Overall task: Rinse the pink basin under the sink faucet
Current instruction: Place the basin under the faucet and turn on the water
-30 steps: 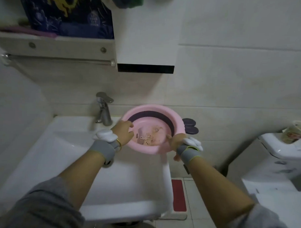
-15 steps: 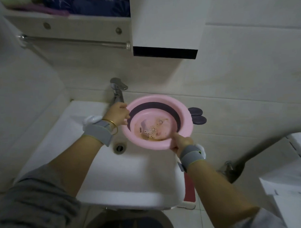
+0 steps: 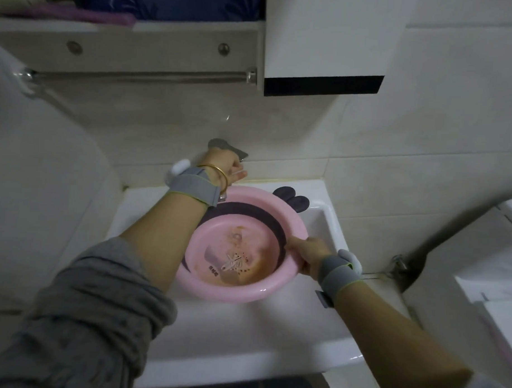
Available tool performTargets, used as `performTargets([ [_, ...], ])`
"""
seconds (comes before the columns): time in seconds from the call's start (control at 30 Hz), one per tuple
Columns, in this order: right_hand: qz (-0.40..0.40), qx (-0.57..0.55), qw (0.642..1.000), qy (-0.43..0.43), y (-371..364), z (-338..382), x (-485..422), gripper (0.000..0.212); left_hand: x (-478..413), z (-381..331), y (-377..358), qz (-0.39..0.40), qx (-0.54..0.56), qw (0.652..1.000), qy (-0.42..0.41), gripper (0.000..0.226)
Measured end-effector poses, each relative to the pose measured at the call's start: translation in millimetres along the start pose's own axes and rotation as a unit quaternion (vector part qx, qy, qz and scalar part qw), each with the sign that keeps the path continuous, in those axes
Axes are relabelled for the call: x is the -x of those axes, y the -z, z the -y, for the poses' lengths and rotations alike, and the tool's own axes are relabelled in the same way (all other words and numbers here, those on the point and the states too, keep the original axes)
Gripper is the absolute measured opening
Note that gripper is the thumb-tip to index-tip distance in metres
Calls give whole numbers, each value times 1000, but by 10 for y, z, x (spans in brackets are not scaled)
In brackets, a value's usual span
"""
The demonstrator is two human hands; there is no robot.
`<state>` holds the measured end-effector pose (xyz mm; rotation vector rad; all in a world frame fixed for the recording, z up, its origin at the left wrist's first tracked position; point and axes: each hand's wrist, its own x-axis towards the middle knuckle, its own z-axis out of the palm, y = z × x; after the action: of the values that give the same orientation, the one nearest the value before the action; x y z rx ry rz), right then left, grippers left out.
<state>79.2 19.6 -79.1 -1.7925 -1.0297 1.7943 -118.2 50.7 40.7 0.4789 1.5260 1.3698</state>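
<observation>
Over the white sink point(image 3: 316, 349), the pink basin point(image 3: 241, 248) sits tilted, held above the bowl, toward its right side; round, smooth plastic with a wide flat rim and a dark purple band around the inner wall; two dark oval tabs point(image 3: 291, 198) stick out from its far edge; inside, the floor shows brownish smears, a faint printed pattern and small dark specks, with a thin murky film at the low near side; whether that is water or residue, cannot tell; right hand point(image 3: 307, 255) clamps the basin's right rim, thumb over the top edge, fingers curled underneath; left hand point(image 3: 223, 168) reaches past the basin's far-left edge to the metal faucet point(image 3: 226, 146), fingers wrapped around it, most of the faucet hidden behind the hand; no water stream visible; both wrists wear grey fabric bands point(image 3: 192, 188) with a white plastic piece attached; left wrist also has a thin gold bangle point(image 3: 217, 173); grey sleeves pushed up on both forearms; sink is glossy ceramic, rectangular with rounded corners; wall behind is pale glazed tile; above, a white cabinet point(image 3: 327, 36) with a black lower strip and a chrome rail point(image 3: 143, 75) beside it.
</observation>
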Motion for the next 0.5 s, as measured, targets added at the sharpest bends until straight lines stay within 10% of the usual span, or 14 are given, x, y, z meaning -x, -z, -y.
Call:
performTargets([
  [0.5, -9, 13, 1000, -2, -248, -10, 148, 20, -57, -171, 121, 24, -1, 1000, 0, 47],
])
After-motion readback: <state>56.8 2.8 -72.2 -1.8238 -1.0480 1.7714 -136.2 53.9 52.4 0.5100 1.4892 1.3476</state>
